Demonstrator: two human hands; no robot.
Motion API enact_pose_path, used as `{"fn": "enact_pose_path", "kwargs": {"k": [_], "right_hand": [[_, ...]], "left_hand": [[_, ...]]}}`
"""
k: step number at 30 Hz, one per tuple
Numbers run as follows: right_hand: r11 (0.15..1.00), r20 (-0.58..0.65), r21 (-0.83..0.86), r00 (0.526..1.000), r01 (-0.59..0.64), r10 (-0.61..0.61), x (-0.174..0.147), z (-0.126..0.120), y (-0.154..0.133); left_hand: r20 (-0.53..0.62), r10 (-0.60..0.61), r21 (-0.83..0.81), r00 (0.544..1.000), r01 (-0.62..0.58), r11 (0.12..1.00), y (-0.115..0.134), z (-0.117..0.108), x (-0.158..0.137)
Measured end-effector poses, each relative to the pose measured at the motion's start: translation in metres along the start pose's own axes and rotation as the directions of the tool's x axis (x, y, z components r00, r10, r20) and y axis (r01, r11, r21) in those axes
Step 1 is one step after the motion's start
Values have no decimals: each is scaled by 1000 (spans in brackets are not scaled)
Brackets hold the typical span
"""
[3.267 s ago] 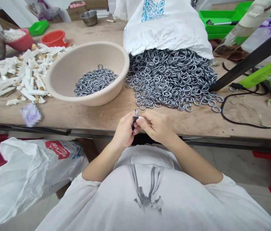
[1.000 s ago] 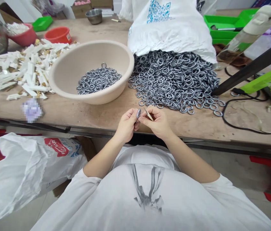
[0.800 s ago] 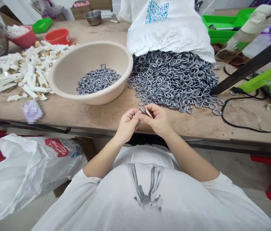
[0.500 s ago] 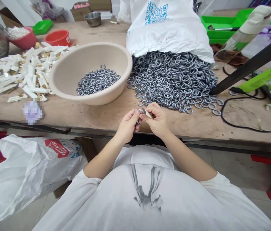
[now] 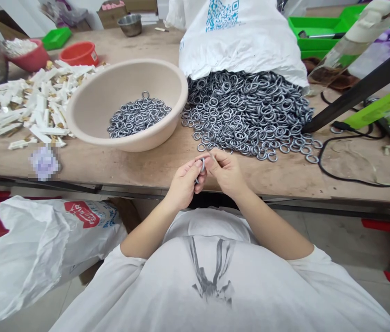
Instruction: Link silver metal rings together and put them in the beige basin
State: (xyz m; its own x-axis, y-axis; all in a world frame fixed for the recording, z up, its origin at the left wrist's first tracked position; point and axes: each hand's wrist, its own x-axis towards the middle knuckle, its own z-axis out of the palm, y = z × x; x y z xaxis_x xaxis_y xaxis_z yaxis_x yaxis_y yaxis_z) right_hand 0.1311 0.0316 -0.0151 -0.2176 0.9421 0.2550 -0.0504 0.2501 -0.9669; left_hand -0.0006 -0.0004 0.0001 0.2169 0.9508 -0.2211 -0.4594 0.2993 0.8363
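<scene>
Pinched between the thumb and fingers of my left hand (image 5: 187, 180) is a grey ring (image 5: 202, 164); a second dark edge shows lower among those fingers. My right hand (image 5: 227, 173) is closed right beside it, fingertips almost touching the ring, and what it grips is mostly hidden by the fingers. Both hands are over the table's front edge. Behind them a heap of similar grey rings (image 5: 246, 115) spills from a white sack (image 5: 243, 53). To the left, a beige basin (image 5: 87, 106) contains more rings.
White strips (image 5: 42, 103) lie piled at left, near a red bowl (image 5: 79, 54). A black bar (image 5: 357, 92), a green bar (image 5: 385, 106) and a black cable (image 5: 322, 166) are on the right. A white sack (image 5: 52, 244) stands below the table's edge.
The ring in my left hand now shows its face more plainly. My right fingers have shifted slightly, and the pale piece seen in them before is now hidden. The view has moved a little.
</scene>
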Motion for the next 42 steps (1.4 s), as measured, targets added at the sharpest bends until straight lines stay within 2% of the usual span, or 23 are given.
{"fn": "enact_pose_path", "kwargs": {"k": [2,3,7,10,15,17,19,21,23,25,27,29,31,33,34,36,38,40,42], "right_hand": [[995,-34,-95,999,-11,8,-3,0,-2],[982,-47,-189,998,21,-30,-5,-1,-3],[808,38,-555,976,199,-214,-15,-4,-8],[734,80,-641,970,225,-228,-19,-2,-12],[745,110,-631,976,214,-187,-15,-5,-8],[774,44,-619,990,131,-133,-7,-13,-3],[803,-82,-596,994,11,-74,1,-21,0],[837,-152,-546,987,-36,-58,6,-23,0],[874,-90,-485,993,26,-79,4,-17,-4],[904,28,-412,994,109,-107,-1,-6,-10],[929,86,-341,989,141,-119,-5,2,-13],[943,72,-311,993,116,-98,-2,5,-12],[928,26,-368,998,58,-52,9,1,-6],[845,-15,-534,1000,-9,1,24,-7,1],[755,-31,-654,999,-36,21,32,-10,4],[509,-18,-858,996,-62,91,46,-13,8],[300,4,-953,986,-47,167,55,-11,11],[204,19,-979,979,-23,204,60,-8,13],[205,15,-978,981,-26,193,61,-6,15]], "left_hand": [[-21,-34,-33,999,34,999,2,3,-2],[-38,-45,-49,998,43,998,3,3,-2],[-110,-43,-96,993,33,995,2,4,-3],[-115,-40,-94,993,29,995,2,4,-2],[-103,-28,-61,994,22,998,1,3,-5],[-33,-49,-38,998,48,998,1,2,-9],[39,-84,-22,996,85,996,1,0,-12],[31,-84,-33,996,85,996,2,-2,-12],[-47,-45,-62,998,42,997,2,-3,-10],[-114,-8,-77,993,0,997,1,-4,-7],[-123,2,-70,992,-10,997,0,-4,-5],[-88,-18,-51,996,13,999,-2,-4,-6],[-53,-46,-40,998,43,998,-2,-4,-7],[-53,-47,-48,997,45,998,-1,-6,-7],[-66,-35,-55,997,32,998,-1,-7,-6],[-105,-9,-62,994,2,998,1,-12,-4],[-145,2,-62,989,-12,998,2,-18,0],[-177,2,-68,984,-14,998,3,-24,3],[-203,-3,-89,979,-16,996,4,-29,6]]}}
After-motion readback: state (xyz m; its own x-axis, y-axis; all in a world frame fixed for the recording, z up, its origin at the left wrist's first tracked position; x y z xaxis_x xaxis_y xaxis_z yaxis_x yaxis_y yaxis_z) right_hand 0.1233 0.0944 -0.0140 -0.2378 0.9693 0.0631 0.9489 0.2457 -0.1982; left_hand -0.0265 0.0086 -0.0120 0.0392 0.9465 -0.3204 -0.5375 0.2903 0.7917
